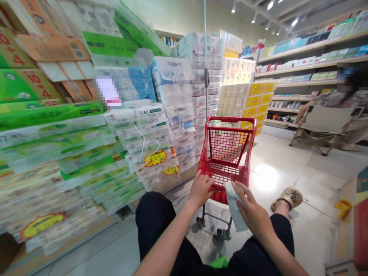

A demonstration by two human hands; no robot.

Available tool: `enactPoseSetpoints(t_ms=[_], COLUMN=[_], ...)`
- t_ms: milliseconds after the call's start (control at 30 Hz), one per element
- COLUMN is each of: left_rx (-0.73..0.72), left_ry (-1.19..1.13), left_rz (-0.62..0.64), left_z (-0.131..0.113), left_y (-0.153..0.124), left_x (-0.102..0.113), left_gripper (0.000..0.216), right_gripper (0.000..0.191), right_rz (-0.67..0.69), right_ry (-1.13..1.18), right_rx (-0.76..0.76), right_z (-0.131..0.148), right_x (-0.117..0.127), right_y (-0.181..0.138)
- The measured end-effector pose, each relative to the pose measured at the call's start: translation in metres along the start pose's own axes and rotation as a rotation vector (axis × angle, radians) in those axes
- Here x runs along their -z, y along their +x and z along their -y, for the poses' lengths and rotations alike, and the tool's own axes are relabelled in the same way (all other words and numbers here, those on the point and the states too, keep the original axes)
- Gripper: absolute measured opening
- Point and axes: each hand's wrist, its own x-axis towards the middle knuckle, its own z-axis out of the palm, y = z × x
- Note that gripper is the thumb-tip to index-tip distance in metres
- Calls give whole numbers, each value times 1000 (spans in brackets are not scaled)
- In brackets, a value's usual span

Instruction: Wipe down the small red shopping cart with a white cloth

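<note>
The red cart (pixel 231 119) has a smooth, kinda glossy plastic body. White sheet (pixel 237 214) by its near edge looks matt and soft, paper or thin cloth, hard to say. Stacked packs (pixel 174 96) are in shiny, crinkly plastic film. Floor tiles (pixel 267 172) are super glossy, trousers (pixel 156 214) plain matt cloth.

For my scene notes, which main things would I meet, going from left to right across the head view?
Green-and-white plastic-wrapped packs, bare left hand, thin white sheet, bare right hand, rounded beige clog, beige fabric folding chair.
</note>
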Motion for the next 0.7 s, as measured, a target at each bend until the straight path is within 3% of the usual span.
enactPoseSetpoints(t_ms=[167, 267, 400, 567, 700], left_rx=[1, 17, 24, -1, -44], left_ry=[-39, -98, -154, -163, -183], left_rz=[-6, -18, -41, 31, 48], left_z=[-20, -22, -12, -1, 1], left_y=[4, 3, 3, 4, 5], left_x=[-12, -18, -17, -5, 0], left_gripper=[25, 38, 55, 34, 43], right_gripper=[77, 79, 79, 70, 61], right_rz=[-21, -13, -1, 9, -9], right_ry=[-114, -140, -131, -110, -147], right_rx=[59, 81, 107, 107, 65], right_z=[29, 35, 15, -27, -29], right_x=[-27, -31, -17, 13, 29], right_y=[13, 19, 13, 1, 3])
